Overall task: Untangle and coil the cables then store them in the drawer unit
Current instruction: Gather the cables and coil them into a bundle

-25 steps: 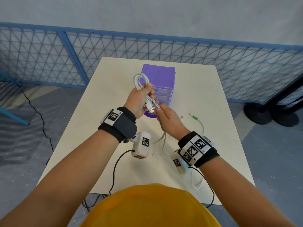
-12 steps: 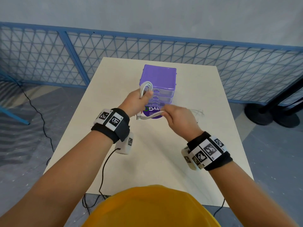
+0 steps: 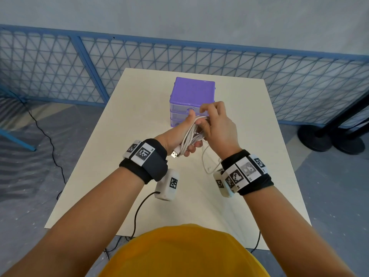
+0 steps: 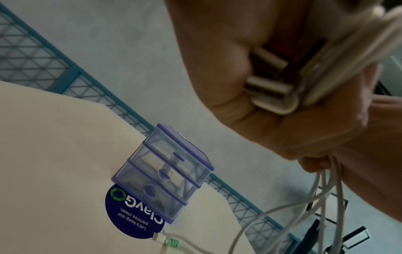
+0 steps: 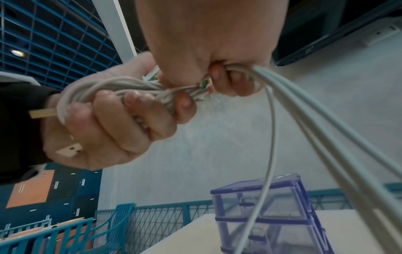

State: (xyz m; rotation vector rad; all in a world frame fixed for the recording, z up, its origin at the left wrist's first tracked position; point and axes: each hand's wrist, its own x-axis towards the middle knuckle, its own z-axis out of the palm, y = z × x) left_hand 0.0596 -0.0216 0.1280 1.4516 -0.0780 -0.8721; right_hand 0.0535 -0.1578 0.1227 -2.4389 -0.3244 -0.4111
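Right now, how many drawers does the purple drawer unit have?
3. The drawers are stacked in the purple drawer unit: top, middle, bottom. All appear closed; in the head view the hands hide part of them.

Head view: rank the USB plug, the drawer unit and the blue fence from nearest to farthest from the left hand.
1. USB plug: sticks out of the left hand, at its wrist end.
2. Drawer unit: on the table just beyond the hands.
3. Blue fence: past the table's far edge.

The left hand [image 3: 175, 136] hides part of the cable bundle [image 3: 192, 134]; its loose end is perhaps lost below the right wrist view.
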